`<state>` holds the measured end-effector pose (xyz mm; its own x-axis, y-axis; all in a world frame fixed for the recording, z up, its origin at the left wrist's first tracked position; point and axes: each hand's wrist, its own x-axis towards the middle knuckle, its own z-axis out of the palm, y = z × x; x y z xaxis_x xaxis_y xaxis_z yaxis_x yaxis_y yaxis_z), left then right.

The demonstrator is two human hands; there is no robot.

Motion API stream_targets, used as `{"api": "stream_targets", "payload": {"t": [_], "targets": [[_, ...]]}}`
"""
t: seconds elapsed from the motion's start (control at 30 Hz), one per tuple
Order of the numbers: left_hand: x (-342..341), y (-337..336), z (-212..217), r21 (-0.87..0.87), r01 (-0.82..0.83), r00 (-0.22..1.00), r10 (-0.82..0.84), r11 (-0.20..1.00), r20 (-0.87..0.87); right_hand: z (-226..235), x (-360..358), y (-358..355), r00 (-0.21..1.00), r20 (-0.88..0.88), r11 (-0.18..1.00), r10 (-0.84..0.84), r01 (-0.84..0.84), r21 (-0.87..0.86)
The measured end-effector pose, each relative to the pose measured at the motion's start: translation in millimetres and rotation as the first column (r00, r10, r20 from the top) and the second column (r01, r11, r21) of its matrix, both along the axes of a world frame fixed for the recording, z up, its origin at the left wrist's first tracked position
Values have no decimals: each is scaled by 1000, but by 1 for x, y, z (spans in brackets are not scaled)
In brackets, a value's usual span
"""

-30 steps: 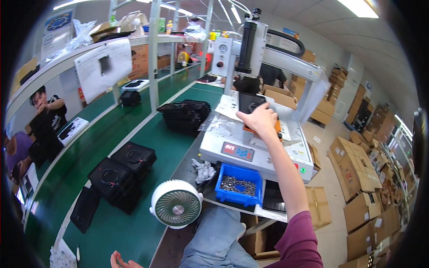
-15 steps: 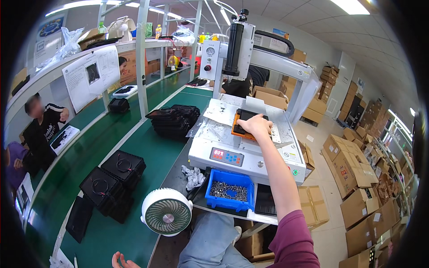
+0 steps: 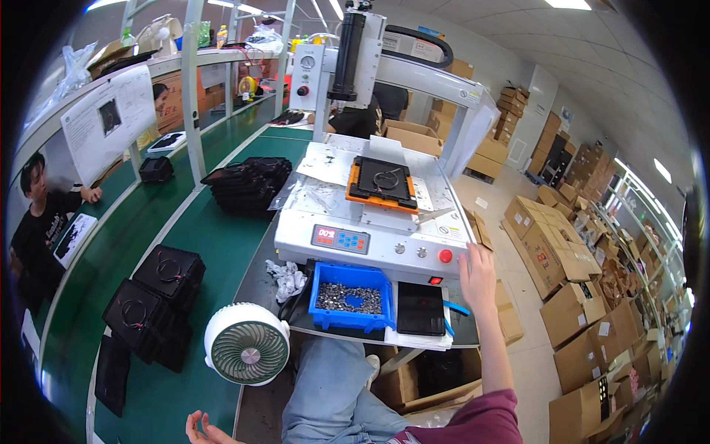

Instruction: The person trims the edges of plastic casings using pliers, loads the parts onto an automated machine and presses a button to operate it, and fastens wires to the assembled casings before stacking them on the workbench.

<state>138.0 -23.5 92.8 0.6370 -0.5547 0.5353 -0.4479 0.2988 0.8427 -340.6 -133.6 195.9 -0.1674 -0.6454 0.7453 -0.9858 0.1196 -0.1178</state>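
Beside right hand (image 3: 478, 275): perhaps red button (image 3: 445, 256).

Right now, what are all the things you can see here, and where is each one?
machine: one, white, on the bench ahead
orange tray: one, holding a black part, on the machine's bed
red button: one, front panel, beside the right hand
blue bin: one, full of small metal bits, below the panel
fan: one, white, at the belt's edge
black cases: several, on the green belt
cardboard boxes: many, brown, floor at right
left hand: open, empty, bottom edge
right hand: open, at the machine's front corner
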Motion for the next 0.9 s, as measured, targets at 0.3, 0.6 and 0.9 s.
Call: {"api": "stream_targets", "payload": {"t": [0.3,0.6,0.9], "targets": [[-27,-6,1,-4,104,994,-104,995,37,-20,2,24,1000,-17,999,0,1,32],[-31,-7,-1,5,99,994,-99,995,37,62,24,-54,927,135,936,350,-340,-92],[-42,-4,7,-47,114,992,-117,992,-49,99,11,-242,964,-23,813,264,-210,543]]}}
